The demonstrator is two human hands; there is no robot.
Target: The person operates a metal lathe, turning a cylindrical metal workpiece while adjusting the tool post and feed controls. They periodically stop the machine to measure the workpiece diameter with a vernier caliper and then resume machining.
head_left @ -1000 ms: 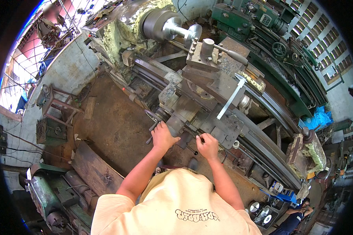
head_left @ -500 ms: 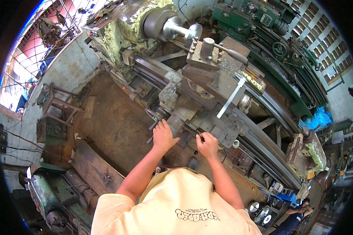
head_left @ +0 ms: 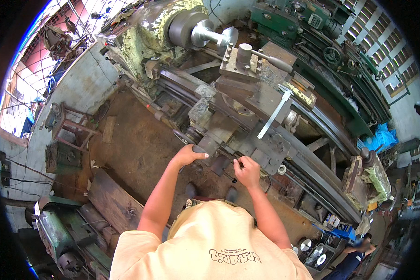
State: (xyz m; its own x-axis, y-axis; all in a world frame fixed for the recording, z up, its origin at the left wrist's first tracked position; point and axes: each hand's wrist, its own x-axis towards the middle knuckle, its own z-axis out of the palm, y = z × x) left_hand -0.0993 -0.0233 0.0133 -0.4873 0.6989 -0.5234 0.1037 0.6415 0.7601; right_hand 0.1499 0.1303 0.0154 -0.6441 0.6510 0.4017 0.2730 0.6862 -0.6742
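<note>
My left hand (head_left: 187, 155) is at the near rim of the carriage handwheel (head_left: 184, 136) on a large metal lathe. Its fingers curl down over the rim and are partly hidden, and the thumb sticks out to the right. Closed in a pinch, my right hand (head_left: 247, 172) holds a small crank handle at the front of the cross slide; the fingers cover most of it. Just below hangs a ball-ended lever (head_left: 231, 178). Beyond my hands, a flanged metal workpiece (head_left: 212, 36) sits in the chuck (head_left: 184, 30), beside the tool post (head_left: 244, 58).
A vernier caliper (head_left: 275, 114) lies on the carriage. The tailstock (head_left: 373, 179) stands at the right end of the bed. Behind is a green lathe (head_left: 308, 51). A metal stool frame (head_left: 72, 126) and another machine (head_left: 63, 238) are at left. A person (head_left: 354, 259) is at lower right.
My left hand has shifted down and left along the handwheel, and its thumb now points right. The right hand stays at the crank handle.
</note>
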